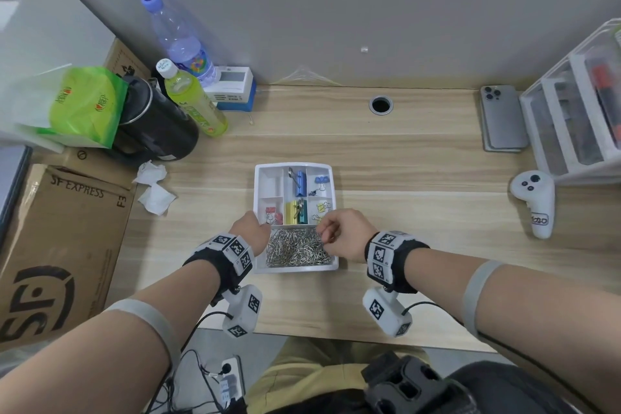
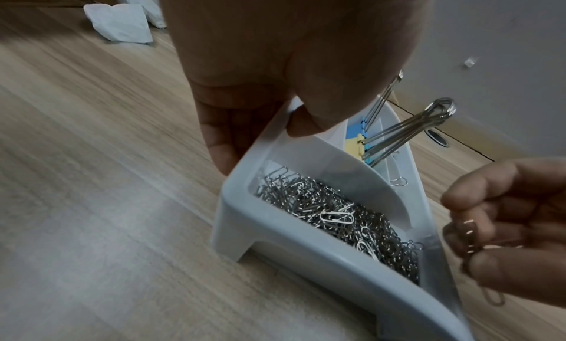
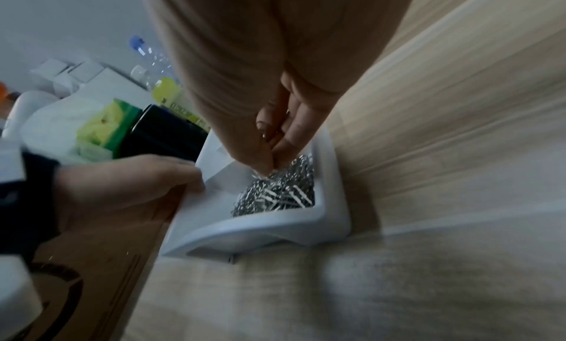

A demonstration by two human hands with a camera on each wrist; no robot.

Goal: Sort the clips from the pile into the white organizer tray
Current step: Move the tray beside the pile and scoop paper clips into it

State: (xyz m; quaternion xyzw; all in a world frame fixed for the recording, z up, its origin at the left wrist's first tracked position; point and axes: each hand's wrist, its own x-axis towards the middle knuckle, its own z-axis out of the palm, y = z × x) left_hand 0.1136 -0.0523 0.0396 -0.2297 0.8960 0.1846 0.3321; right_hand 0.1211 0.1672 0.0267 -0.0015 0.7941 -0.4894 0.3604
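A white organizer tray (image 1: pixel 331 175) sits mid-desk. Its near compartment holds a pile of silver paper clips (image 1: pixel 297 249); the far compartments hold blue, yellow and red binder clips (image 1: pixel 300 183). My left hand (image 1: pixel 250 228) grips the tray's left rim (image 2: pixel 260 138), thumb over the edge and fingers on the outside. My right hand (image 1: pixel 339 232) hovers over the pile's right part, fingers curled round a few paper clips (image 2: pixel 471 239). In the right wrist view its fingertips (image 3: pixel 266 164) touch the paper clip pile (image 3: pixel 281 193).
Bottles (image 1: pixel 191 94), a black jug (image 1: pixel 158 121) and a cardboard box (image 1: pixel 64 245) crowd the left. Crumpled tissues (image 1: pixel 153 185) lie left of the tray. A phone (image 1: pixel 502 118), a white controller (image 1: pixel 534 202) and a drawer unit (image 1: pixel 578 104) stand at the right.
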